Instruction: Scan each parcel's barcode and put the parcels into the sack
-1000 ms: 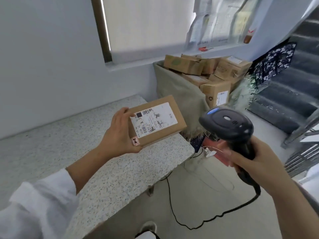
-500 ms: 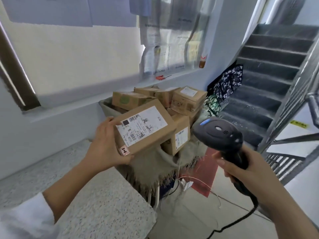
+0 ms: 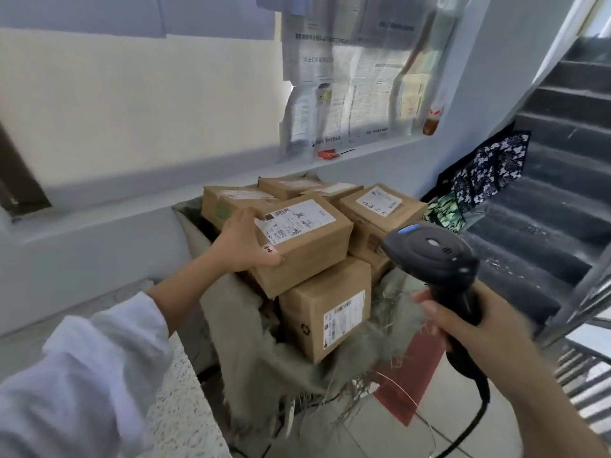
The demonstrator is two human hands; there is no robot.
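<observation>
My left hand (image 3: pixel 243 247) grips a brown cardboard parcel (image 3: pixel 310 249) by its left end, white barcode label facing up. The parcel is over the open burlap sack (image 3: pixel 264 352), on or just above another labelled parcel (image 3: pixel 327 312); I cannot tell if it rests. Several more brown parcels (image 3: pixel 380 209) are piled in the sack behind it. My right hand (image 3: pixel 476 328) holds a black barcode scanner (image 3: pixel 433 256) by its handle to the right of the sack, head tilted up, cable trailing down.
A speckled stone counter (image 3: pixel 185 408) lies at lower left beside the sack. A window ledge (image 3: pixel 231 173) with newspaper sheets (image 3: pixel 347 87) runs behind. Dark stairs (image 3: pixel 562 180) and a metal railing (image 3: pixel 588 325) are on the right. A patterned bag (image 3: pixel 486 166) leans behind the sack.
My left hand has carried the parcel from above the counter rightward and down onto the pile in the sack. The scanner stayed in my right hand, now beside the sack.
</observation>
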